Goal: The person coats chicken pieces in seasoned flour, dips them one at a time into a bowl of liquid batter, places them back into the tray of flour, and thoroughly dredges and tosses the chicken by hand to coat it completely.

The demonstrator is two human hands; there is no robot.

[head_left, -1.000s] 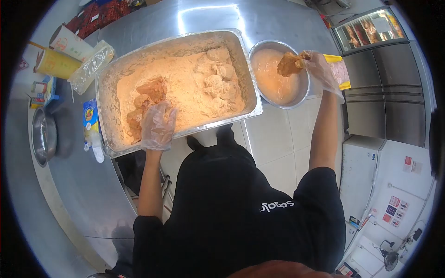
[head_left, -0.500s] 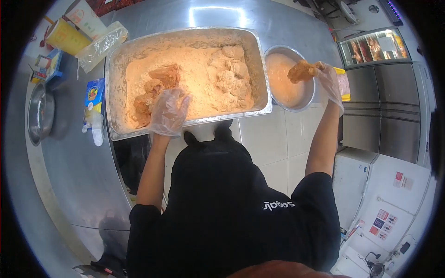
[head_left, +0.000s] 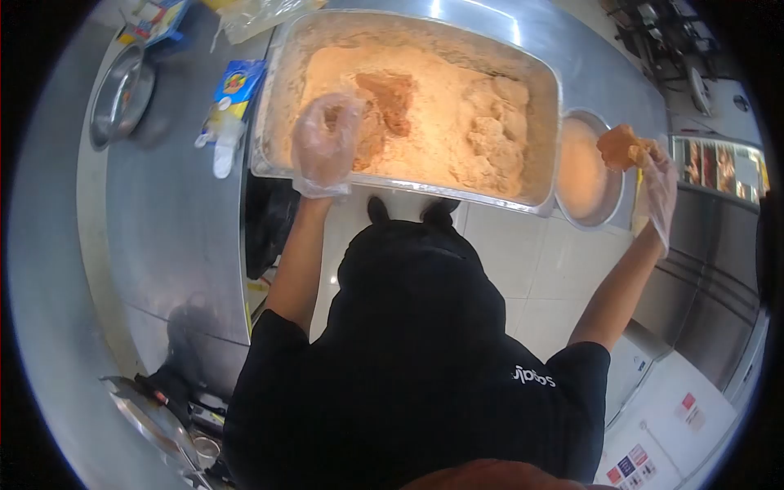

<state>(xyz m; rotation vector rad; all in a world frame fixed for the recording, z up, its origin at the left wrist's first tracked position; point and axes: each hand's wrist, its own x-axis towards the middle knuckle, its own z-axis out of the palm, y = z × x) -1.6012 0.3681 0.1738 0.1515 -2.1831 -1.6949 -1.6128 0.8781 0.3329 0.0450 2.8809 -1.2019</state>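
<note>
My left hand point(head_left: 325, 147), in a clear plastic glove, is over the left side of a metal tray point(head_left: 549, 131) of pale orange breading flour. Its fingers curl round toward the thumb, and a dark bit shows in the gap. What they hold, if anything, I cannot make out. Reddish-brown battered chicken point(head_left: 386, 96) lies in the flour just right of that hand. My gloved right hand point(head_left: 658, 184) is closed on a wet, brown piece of chicken point(head_left: 618, 149), held up over the right rim of a round metal bowl point(head_left: 581, 175) of orange batter.
Floured lumps point(head_left: 496, 126) lie in the tray's right part. Left of the tray are a blue and yellow packet point(head_left: 237, 86), a white object point(head_left: 225, 155) and a steel bowl point(head_left: 122, 96). A plastic bag point(head_left: 257, 18) lies behind.
The view has shifted, so the tray sits farther right and higher. My left hand has moved left relative to the tray, its fingers now more curled. My right hand still holds the chicken by the bowl.
</note>
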